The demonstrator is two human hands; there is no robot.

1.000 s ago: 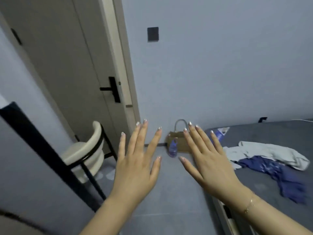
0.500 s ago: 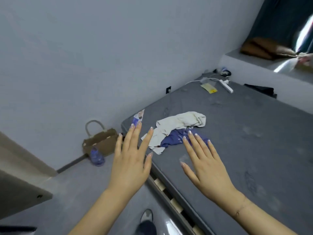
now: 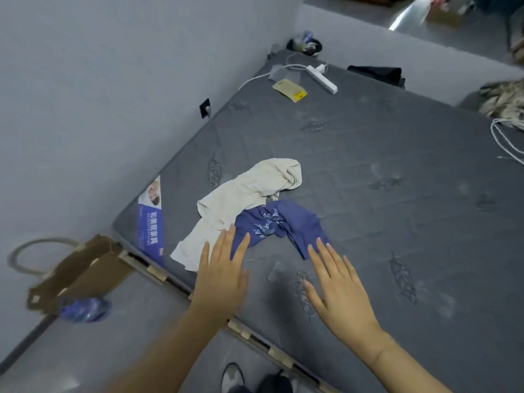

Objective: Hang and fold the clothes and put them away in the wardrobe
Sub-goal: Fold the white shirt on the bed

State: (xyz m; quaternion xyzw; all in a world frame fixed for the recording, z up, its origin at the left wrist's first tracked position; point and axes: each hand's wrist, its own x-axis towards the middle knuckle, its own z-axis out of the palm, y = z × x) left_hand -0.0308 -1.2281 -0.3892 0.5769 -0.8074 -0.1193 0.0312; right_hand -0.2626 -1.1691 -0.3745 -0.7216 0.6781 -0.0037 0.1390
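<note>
Two crumpled garments lie on the grey mattress [image 3: 397,211] near its front left corner. The cream garment [image 3: 243,194] lies stretched out, and a blue garment [image 3: 283,222] with a pale leaf print overlaps its lower right side. My left hand [image 3: 221,276] is stretched out flat with fingers straight, its fingertips over the near edges of both garments. Spread open to the right, my right hand [image 3: 340,290] hovers over bare mattress just short of the blue garment's right tail. Neither hand holds anything. No wardrobe or hanger is in view.
A brown paper bag [image 3: 82,273] and a blue plastic bottle [image 3: 85,309] sit on the floor left of the bed. A white power strip [image 3: 323,78], a yellow packet [image 3: 290,90], a black cloth [image 3: 377,75] and white cords [image 3: 507,140] lie at the mattress's far side. My feet [image 3: 255,378] stand at the bed's edge.
The view swung from the door and chair round to the bed and drew closer. Both open hands now reach lower, to the garments' near edges.
</note>
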